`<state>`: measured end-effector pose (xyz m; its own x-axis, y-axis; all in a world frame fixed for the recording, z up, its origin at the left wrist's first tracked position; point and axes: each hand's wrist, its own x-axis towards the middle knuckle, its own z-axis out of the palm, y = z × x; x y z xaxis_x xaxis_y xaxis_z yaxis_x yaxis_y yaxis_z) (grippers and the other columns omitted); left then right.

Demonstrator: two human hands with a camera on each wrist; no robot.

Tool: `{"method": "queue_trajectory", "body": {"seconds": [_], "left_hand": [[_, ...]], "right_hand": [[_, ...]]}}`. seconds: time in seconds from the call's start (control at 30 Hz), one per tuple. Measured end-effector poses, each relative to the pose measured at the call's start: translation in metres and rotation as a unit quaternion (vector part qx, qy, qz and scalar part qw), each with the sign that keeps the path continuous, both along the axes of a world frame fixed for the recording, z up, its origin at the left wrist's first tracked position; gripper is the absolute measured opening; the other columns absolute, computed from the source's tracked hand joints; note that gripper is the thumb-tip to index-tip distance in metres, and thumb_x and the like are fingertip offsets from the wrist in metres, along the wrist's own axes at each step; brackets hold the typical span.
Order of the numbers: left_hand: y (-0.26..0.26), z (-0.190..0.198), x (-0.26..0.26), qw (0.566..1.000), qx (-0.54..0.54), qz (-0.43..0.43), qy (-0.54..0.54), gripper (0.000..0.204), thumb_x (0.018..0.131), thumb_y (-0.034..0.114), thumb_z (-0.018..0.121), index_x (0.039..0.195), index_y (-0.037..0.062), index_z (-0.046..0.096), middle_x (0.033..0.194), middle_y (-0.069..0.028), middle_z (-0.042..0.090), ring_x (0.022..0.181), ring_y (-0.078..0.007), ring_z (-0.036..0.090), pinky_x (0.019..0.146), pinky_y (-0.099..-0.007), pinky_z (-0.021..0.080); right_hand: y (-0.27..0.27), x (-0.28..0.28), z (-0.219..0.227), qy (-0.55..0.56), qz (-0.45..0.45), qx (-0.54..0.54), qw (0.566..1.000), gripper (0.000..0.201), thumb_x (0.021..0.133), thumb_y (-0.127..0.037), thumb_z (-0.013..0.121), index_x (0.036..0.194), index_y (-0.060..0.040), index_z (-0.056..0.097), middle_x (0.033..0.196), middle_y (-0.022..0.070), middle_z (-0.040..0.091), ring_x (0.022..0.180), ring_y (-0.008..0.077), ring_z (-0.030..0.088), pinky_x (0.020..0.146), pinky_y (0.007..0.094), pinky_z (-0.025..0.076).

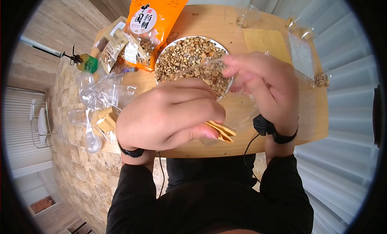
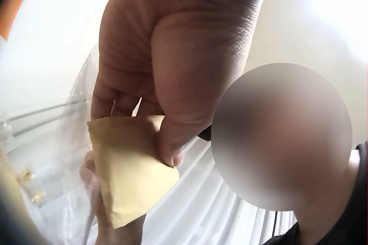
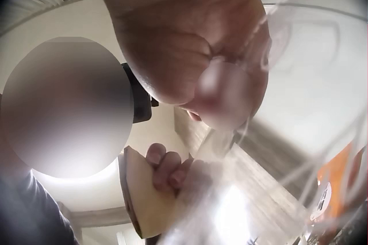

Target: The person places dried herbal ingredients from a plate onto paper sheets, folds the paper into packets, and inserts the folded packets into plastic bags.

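Note:
My left hand (image 1: 173,113) grips a piece of folded yellow paper (image 1: 221,132) between thumb and fingers. In the left wrist view this paper (image 2: 132,167) is a flat, tapering packet under the thumb. My right hand (image 1: 268,82) is raised at the right side of the plate and pinches a clear plastic bag (image 1: 197,67), which stretches left across the plate. Blurred film of the bag (image 3: 310,38) crosses the right wrist view. A white plate (image 1: 219,45) heaped with dried, chopped herbs lies behind both hands, partly hidden by them.
An orange pouch (image 1: 161,16) and smaller packets (image 1: 111,52) stand back left. Left are a green spray bottle (image 1: 87,63), crumpled clear plastic (image 1: 105,90) and yellow paper pieces (image 1: 105,121). Yellow sheets (image 1: 268,42) and clear cups (image 1: 246,18) occupy the table's right side.

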<state>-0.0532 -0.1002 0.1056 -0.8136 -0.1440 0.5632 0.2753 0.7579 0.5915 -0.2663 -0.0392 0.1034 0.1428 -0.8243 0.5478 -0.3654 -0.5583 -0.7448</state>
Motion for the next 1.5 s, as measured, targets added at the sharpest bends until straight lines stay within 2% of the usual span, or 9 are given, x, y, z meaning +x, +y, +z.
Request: {"method": "queue_trajectory", "body": {"seconds": [0.27, 0.67, 0.73, 0.8, 0.97, 1.2, 1.27, 1.37, 1.5], "left_hand": [[0.011, 0.01, 0.002, 0.986, -0.1, 0.113, -0.075, 0.029, 0.078, 0.028, 0.07, 0.084, -0.0001, 0.062, 0.077, -0.0112, 0.063, 0.074, -0.0295, 0.062, 0.064, -0.0364, 0.052], [0.003, 0.009, 0.001, 0.998, -0.03, 0.024, 0.044, 0.027, 0.083, 0.025, 0.069, 0.083, -0.0022, 0.064, 0.076, -0.0103, 0.065, 0.077, -0.0246, 0.063, 0.074, -0.0352, 0.05], [0.006, 0.003, 0.001, 0.948, 0.111, 0.215, 0.208, 0.024, 0.085, 0.021, 0.067, 0.087, -0.0028, 0.063, 0.085, -0.0113, 0.066, 0.084, -0.0204, 0.061, 0.081, -0.0326, 0.047], [0.004, 0.003, 0.002, 0.945, 0.096, 0.247, 0.19, 0.021, 0.085, 0.017, 0.066, 0.09, -0.0032, 0.063, 0.088, -0.0117, 0.064, 0.087, -0.0192, 0.059, 0.082, -0.0312, 0.046], [0.01, 0.007, -0.005, 0.915, 0.08, 0.372, 0.134, 0.017, 0.081, 0.006, 0.069, 0.093, -0.005, 0.063, 0.089, -0.0086, 0.058, 0.088, -0.0158, 0.057, 0.079, -0.0264, 0.045], [0.004, 0.007, -0.009, 0.933, -0.015, 0.36, 0.01, 0.017, 0.073, 0.009, 0.074, 0.085, 0.0007, 0.066, 0.078, -0.0097, 0.064, 0.074, -0.0257, 0.06, 0.067, -0.0337, 0.047], [0.004, 0.007, -0.01, 0.929, -0.016, 0.369, 0.003, 0.017, 0.073, 0.008, 0.075, 0.086, 0.0011, 0.066, 0.082, -0.0055, 0.067, 0.074, -0.0197, 0.06, 0.069, -0.0289, 0.047], [-0.003, 0.005, -0.002, 0.938, -0.068, 0.335, -0.06, 0.018, 0.074, 0.008, 0.073, 0.089, 0.001, 0.066, 0.088, -0.0077, 0.066, 0.083, -0.0213, 0.062, 0.073, -0.0306, 0.047], [-0.01, 0.002, -0.003, 0.938, -0.066, 0.339, 0.037, 0.031, 0.083, 0.017, 0.069, 0.108, 0.001, 0.061, 0.111, -0.012, 0.061, 0.106, -0.0235, 0.057, 0.088, -0.0339, 0.044]], "right_hand": [[0.003, -0.013, 0.002, 0.139, 0.025, 0.034, 0.989, 0.038, 0.067, 0.005, 0.072, 0.104, -0.0007, 0.065, 0.089, 0.0113, 0.066, 0.08, 0.02, 0.064, 0.073, 0.0287, 0.051], [0.003, -0.014, 0.003, 0.19, 0.022, 0.066, 0.979, 0.016, 0.069, 0.004, 0.069, 0.078, -0.0019, 0.057, 0.085, 0.01, 0.064, 0.078, 0.0241, 0.062, 0.068, 0.0308, 0.048], [0.003, -0.011, 0.003, 0.189, 0.026, 0.062, 0.98, 0.016, 0.07, 0.004, 0.07, 0.078, -0.0019, 0.057, 0.085, 0.01, 0.064, 0.078, 0.0243, 0.062, 0.068, 0.0308, 0.048], [0.004, -0.007, 0.003, 0.187, 0.03, 0.058, 0.98, 0.015, 0.07, 0.003, 0.07, 0.078, -0.002, 0.058, 0.085, 0.0101, 0.063, 0.078, 0.0244, 0.062, 0.068, 0.0308, 0.048], [0.005, 0.005, -0.001, 0.097, -0.003, 0.062, 0.993, 0.013, 0.071, 0.003, 0.069, 0.077, -0.002, 0.058, 0.084, 0.0093, 0.062, 0.078, 0.0228, 0.061, 0.07, 0.031, 0.047], [-0.002, 0.006, -0.005, 0.051, -0.016, 0.013, 0.998, 0.011, 0.074, 0.003, 0.068, 0.077, -0.0016, 0.058, 0.081, 0.009, 0.062, 0.071, 0.0197, 0.062, 0.066, 0.0281, 0.049], [-0.004, 0.005, -0.009, 0.009, -0.03, 0.013, 0.999, 0.012, 0.073, 0.004, 0.068, 0.077, -0.0012, 0.058, 0.083, 0.0102, 0.065, 0.073, 0.0186, 0.062, 0.067, 0.0278, 0.049], [-0.007, 0.004, -0.014, -0.037, -0.046, 0.009, 0.998, 0.013, 0.072, 0.004, 0.068, 0.077, -0.0008, 0.058, 0.083, 0.0099, 0.065, 0.074, 0.0174, 0.063, 0.068, 0.0268, 0.049], [-0.006, -0.003, -0.01, -0.061, -0.055, 0.018, 0.996, 0.012, 0.074, 0.007, 0.066, 0.079, -0.0004, 0.058, 0.087, 0.0095, 0.065, 0.079, 0.0159, 0.063, 0.073, 0.0263, 0.05]]}}
